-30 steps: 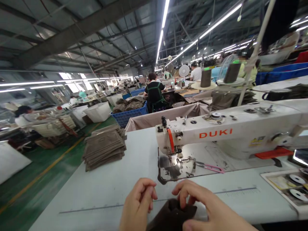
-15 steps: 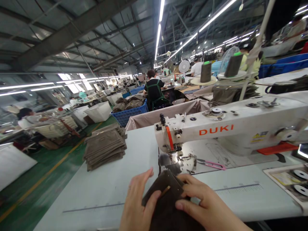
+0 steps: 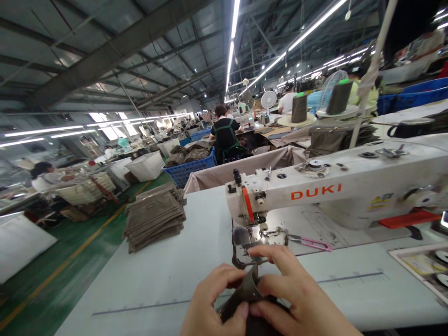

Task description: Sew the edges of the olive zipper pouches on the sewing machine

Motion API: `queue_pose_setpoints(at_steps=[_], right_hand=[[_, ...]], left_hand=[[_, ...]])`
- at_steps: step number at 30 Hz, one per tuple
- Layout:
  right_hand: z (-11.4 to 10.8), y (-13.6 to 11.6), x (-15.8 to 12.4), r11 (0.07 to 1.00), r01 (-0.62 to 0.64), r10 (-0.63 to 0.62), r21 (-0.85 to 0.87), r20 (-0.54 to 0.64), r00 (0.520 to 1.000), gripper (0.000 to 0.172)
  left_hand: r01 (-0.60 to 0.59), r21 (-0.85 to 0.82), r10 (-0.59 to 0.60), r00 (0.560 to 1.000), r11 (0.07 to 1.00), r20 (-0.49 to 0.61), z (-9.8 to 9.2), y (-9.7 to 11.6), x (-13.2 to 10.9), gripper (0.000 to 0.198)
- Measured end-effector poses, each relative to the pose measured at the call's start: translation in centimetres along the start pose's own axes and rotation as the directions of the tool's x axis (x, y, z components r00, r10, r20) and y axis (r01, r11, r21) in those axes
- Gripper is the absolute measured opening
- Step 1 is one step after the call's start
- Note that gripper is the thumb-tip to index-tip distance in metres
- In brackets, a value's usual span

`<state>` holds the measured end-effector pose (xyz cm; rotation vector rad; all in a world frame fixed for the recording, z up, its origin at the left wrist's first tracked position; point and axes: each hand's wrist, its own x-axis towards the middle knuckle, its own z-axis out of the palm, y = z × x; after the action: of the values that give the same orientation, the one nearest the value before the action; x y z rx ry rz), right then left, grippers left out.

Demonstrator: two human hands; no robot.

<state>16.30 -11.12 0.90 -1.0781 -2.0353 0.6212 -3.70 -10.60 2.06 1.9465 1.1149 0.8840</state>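
Observation:
Both hands grip a dark brown fabric piece (image 3: 252, 285) at the front of the sewing table. My left hand (image 3: 215, 301) pinches its left side, thumb in front and fingers behind. On the other side my right hand (image 3: 292, 291) holds it between thumb and fingers, the index finger stretched up towards the machine. The cloth is bent into a curved fold between the hands; its lower part is hidden by them. Just beyond stands the white sewing machine (image 3: 325, 191), its presser foot area close to my right fingertips. Pink-handled thread snips (image 3: 313, 243) lie on the machine bed.
A stack of brown fabric pieces (image 3: 154, 217) lies on the table's left side. A printed ruler (image 3: 147, 306) runs along the tabletop. Behind are a cloth-lined bin (image 3: 206, 179), a blue crate (image 3: 191, 171) and a seated co-worker (image 3: 226, 135). A bobbin tray (image 3: 423, 268) sits at right.
The fabric, earlier spread with a small tan strip showing, is now folded up between my hands. My hands have come closer together, and my left fingers have curled in onto it.

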Motion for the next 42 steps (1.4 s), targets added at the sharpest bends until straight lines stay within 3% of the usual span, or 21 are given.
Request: queue_pose_setpoints(at_steps=[3, 5, 8, 11, 15, 20, 24, 31, 37, 42], right_hand=[[-0.9, -0.1, 0.2, 0.997, 0.041, -0.035, -0.057, 0.099, 0.994, 0.007], [-1.7, 0.0, 0.3, 0.992, 0.017, 0.005, -0.122, 0.178, 0.984, 0.015], [-2.6, 0.2, 0.4, 0.986, -0.049, 0.07, -0.157, 0.134, 0.989, 0.02], [-2.5, 0.0, 0.4, 0.998, -0.024, 0.024, -0.059, -0.002, 1.0, 0.015], [-1.5, -0.3, 0.7, 0.988, -0.014, 0.011, 0.157, 0.018, 1.0, 0.007], [-0.8, -0.2, 1.1, 0.938, -0.157, 0.16, 0.31, 0.013, 0.987, 0.007], [-1.0, -0.5, 1.1, 0.895, -0.286, 0.284, 0.343, 0.058, 0.957, 0.012], [-1.9, -1.0, 1.0, 0.862, -0.335, 0.301, 0.38, 0.149, 0.942, 0.01], [-1.5, -0.6, 0.8, 0.854, -0.39, 0.362, 0.344, 0.147, 0.921, 0.009], [-0.9, -0.4, 1.0, 0.872, -0.379, 0.361, 0.308, 0.118, 0.925, 0.006]], left_hand=[[-0.017, 0.069, 0.023, 0.995, 0.997, -0.092, -0.5, 0.4, -0.2, 0.022], [0.002, 0.093, 0.016, 0.982, 0.996, -0.19, -1.1, 0.7, -0.3, 0.016], [0.04, 0.053, -0.023, 0.956, 0.998, -0.294, -2.1, 1.3, -0.3, 0.014], [0.066, -0.115, -0.09, 0.971, 0.991, -0.221, -2.3, 1.6, -0.2, 0.016], [0.131, -0.331, -0.165, 0.983, 0.935, -0.076, -1.8, 1.2, -0.1, 0.024], [0.172, -0.527, -0.258, 0.962, 0.832, -0.092, -0.9, 0.7, -0.3, 0.022], [0.235, -0.67, -0.355, 0.934, 0.704, -0.046, -0.4, 0.9, -0.4, 0.031], [0.219, -0.692, -0.413, 0.902, 0.688, -0.126, 0.0, 1.1, -0.4, 0.027], [0.24, -0.725, -0.464, 0.877, 0.646, -0.123, 0.2, 1.3, -0.4, 0.029], [0.245, -0.699, -0.465, 0.874, 0.672, -0.141, 0.4, 0.6, -0.6, 0.027]])
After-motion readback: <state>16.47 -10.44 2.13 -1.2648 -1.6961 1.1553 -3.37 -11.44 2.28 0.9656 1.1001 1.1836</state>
